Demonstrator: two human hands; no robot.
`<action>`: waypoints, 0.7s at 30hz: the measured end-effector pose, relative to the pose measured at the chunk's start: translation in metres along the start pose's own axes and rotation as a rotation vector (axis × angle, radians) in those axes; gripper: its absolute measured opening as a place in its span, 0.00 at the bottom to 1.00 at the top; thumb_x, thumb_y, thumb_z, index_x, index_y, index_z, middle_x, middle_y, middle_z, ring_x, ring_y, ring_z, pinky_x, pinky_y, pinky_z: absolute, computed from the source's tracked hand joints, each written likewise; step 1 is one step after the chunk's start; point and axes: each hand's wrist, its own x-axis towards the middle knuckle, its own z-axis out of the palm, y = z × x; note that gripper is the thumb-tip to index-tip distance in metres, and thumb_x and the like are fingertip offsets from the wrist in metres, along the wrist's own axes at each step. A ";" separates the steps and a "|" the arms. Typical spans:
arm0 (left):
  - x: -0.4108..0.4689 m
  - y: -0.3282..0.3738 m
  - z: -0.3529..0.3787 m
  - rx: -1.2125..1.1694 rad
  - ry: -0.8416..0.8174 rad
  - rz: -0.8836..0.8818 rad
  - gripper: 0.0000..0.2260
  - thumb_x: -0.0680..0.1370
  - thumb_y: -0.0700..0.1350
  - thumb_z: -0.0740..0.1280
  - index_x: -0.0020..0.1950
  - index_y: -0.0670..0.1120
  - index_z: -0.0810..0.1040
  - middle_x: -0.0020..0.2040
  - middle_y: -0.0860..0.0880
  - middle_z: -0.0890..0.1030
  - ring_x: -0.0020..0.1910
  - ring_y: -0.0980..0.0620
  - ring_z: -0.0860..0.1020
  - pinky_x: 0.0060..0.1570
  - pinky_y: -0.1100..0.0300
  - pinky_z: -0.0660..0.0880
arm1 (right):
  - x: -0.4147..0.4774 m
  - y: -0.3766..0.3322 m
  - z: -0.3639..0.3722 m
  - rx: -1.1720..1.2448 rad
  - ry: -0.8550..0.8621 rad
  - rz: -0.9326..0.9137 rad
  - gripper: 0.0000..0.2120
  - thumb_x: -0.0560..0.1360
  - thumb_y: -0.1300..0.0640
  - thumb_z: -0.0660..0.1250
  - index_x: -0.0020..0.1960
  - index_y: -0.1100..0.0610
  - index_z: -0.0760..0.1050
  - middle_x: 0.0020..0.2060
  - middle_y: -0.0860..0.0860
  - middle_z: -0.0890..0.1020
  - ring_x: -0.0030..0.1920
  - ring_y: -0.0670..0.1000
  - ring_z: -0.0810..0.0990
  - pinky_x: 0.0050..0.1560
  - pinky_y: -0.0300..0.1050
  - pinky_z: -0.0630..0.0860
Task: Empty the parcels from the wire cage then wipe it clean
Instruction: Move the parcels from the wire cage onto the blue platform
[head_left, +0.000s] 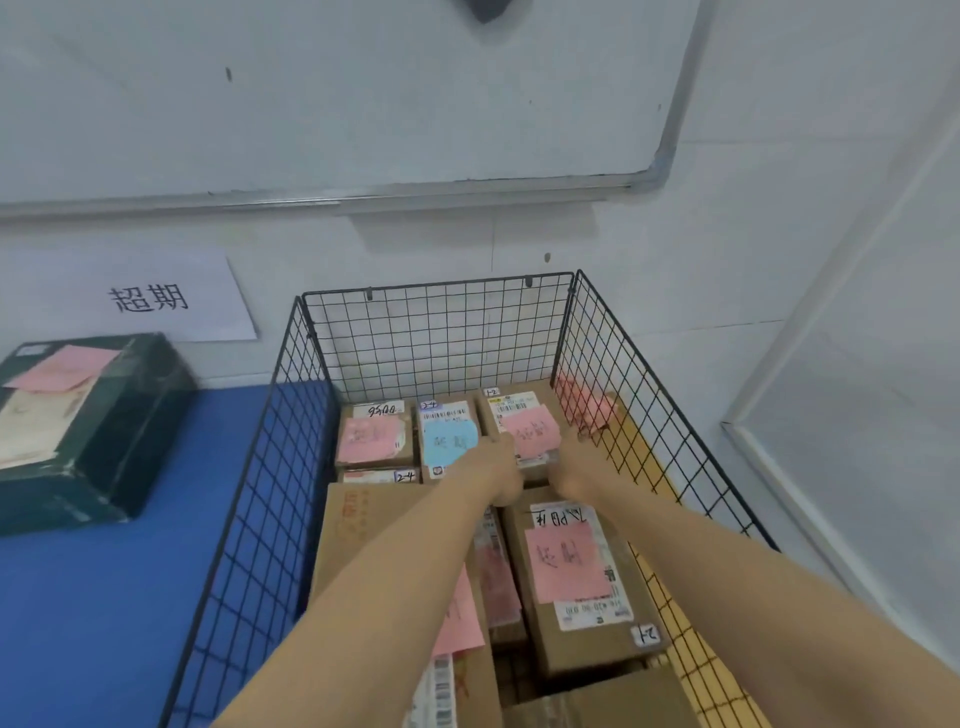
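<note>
Starting at the left, a dark green box (130, 415) sits on the blue surface (104, 597), cut off by the frame edge, with a pink note on top whose writing we can't read. Behind it a paper sign (150, 299) on the wall shows two bold characters, and the whiteboard (363, 104) above runs out of frame to the left and top.

Into the wire cage (441, 332) now, standing on that blue surface in the corner against the wall. Its near edge is cut off at the bottom, and our own forearms cover much of the big front carton (363, 530) and the packages beneath them. The notes on the parcels are smeared by blur.

In the back row, the left parcel (371, 439) wears a pink note and the blue-noted parcel (449, 441) stands just beside it. Then comes the one we're after, the pink-noted parcel (530, 431), right between the hands. The left hand (496, 467) grasps its left edge, wedged in against the blue-noted neighbour with the thumb up top. The right hand (569, 470) is against its right side, but the fingers drop out of sight and the blur is heavy, so we can't tell whether it has a hold.

Nearer us on the right, a long brown parcel (571, 571) with a pink note lies below the right forearm.
</note>
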 end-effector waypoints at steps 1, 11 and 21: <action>0.004 0.001 0.003 -0.010 -0.016 -0.007 0.27 0.80 0.45 0.61 0.76 0.42 0.55 0.70 0.40 0.65 0.63 0.41 0.71 0.57 0.53 0.72 | 0.003 0.000 0.001 0.006 -0.005 0.007 0.28 0.74 0.61 0.64 0.72 0.60 0.60 0.67 0.60 0.69 0.65 0.60 0.71 0.64 0.54 0.73; 0.024 0.008 0.009 -0.129 -0.047 -0.078 0.27 0.78 0.49 0.64 0.74 0.44 0.59 0.68 0.40 0.64 0.63 0.42 0.70 0.60 0.54 0.71 | 0.002 -0.008 0.001 0.070 -0.008 0.046 0.30 0.77 0.61 0.62 0.74 0.61 0.53 0.70 0.63 0.61 0.68 0.63 0.66 0.67 0.54 0.68; 0.000 0.013 -0.019 -0.418 0.256 -0.020 0.38 0.76 0.48 0.67 0.78 0.46 0.45 0.69 0.41 0.58 0.65 0.41 0.68 0.60 0.55 0.67 | -0.025 -0.036 -0.046 0.189 0.193 -0.104 0.25 0.80 0.57 0.58 0.73 0.61 0.55 0.70 0.64 0.58 0.67 0.65 0.67 0.66 0.59 0.69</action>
